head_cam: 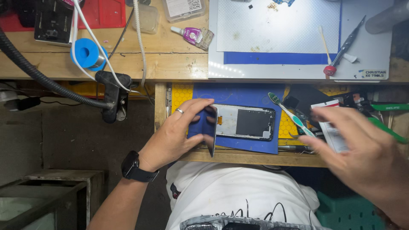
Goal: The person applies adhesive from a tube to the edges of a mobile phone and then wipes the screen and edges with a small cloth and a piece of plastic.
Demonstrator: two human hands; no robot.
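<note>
We note, at far left, a bare grey concrete floor [76,136] with a weathered wooden crate [55,187] standing on it. Above, a black flexible hose [38,76] runs to a black clamp [114,96] fixed on the edge of the pale wooden upper surface [170,64], which also carries a blue roll of tape [87,53], white cables [96,38] and a small purple-labelled glue bottle [191,35].

The left hand [174,136], with a ring and a black wristwatch [134,167], has its grip pinched on the lifted, upright screen panel [213,130] at the left end of an opened black smartphone frame [245,122]. The frame lies flat on a blue rubber mat [243,96] on the lower wooden surface [238,158], directly before the person.

Just right of the phone a white-and-green toothbrush [289,114] lies slanted over a yellow honeycomb-patterned mat [286,127]. Above it, a white-and-blue work mat [281,38] holds a cotton swab [324,39] and a grey-handled tool with a red end [345,44].

The right hand [362,149] is blurred, fingers spread, holding nothing, above a white printed card [330,127].
</note>
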